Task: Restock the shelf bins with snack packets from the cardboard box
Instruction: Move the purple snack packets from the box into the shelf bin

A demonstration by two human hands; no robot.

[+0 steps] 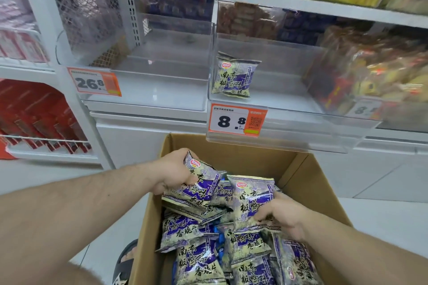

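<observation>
Orange price tag (237, 120) reading 8.8 is hanging up front. Red boxes (39, 122) are sitting far left. Black shoe (124, 261) is showing on the floor (382, 220).

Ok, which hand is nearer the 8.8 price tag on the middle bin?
Left. The left hand grips packets just below-left of the 8.8 price tag; the right hand sits lower in the cardboard box.

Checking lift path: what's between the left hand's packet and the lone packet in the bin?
Head view: box's back wall, then the bin's clear front with the 8.8 price tag. Left hand holds its packet; lone packet.
</observation>
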